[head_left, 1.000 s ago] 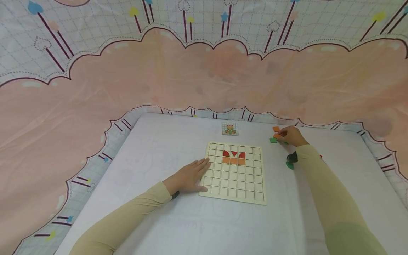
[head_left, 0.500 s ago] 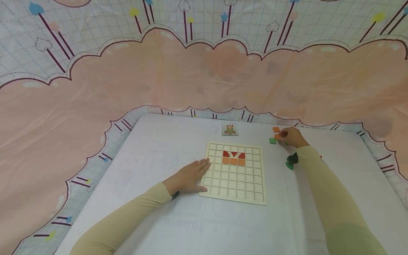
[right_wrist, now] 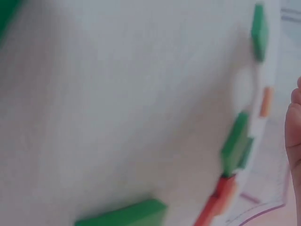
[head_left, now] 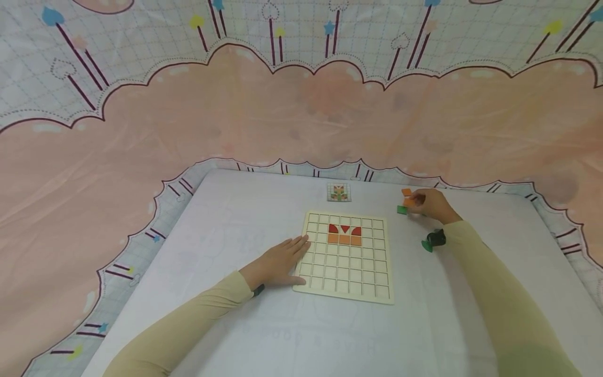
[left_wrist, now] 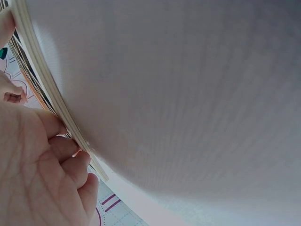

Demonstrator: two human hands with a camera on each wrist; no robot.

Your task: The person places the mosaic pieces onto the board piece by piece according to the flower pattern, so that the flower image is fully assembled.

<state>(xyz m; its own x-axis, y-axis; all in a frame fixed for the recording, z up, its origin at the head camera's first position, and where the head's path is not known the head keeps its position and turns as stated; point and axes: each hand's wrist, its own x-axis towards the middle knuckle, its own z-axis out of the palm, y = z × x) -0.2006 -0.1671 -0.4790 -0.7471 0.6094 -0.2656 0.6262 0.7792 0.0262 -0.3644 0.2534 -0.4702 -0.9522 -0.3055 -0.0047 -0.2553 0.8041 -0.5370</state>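
Observation:
A pale wooden grid board (head_left: pixel 342 267) lies on the white table. In its upper part sit red pieces (head_left: pixel 345 229) above a row of orange squares (head_left: pixel 345 239). My left hand (head_left: pixel 278 262) rests along the board's left edge, fingers straight on the rim and thumb near the lower corner. At the back right, my right hand (head_left: pixel 431 204) pinches an orange tile (head_left: pixel 408 202) between thumb and fingertips. Beside it lie another orange tile (head_left: pixel 406 192) and a green tile (head_left: pixel 401 210). The right wrist view has that hand only at its right edge.
A small pattern card (head_left: pixel 338 192) lies behind the board. A green piece (head_left: pixel 426 246) lies beneath the right wrist camera (head_left: pixel 437 237). More green pieces (right_wrist: pixel 234 143) and red pieces (right_wrist: pixel 215 200) are scattered in the right wrist view. A patterned cloth (head_left: pixel 301 115) hangs behind the table.
My right wrist and sleeve have shifted slightly right and toward me, covering a red piece that showed beside the sleeve. The fingers stay at the orange tile. My left hand stays put.

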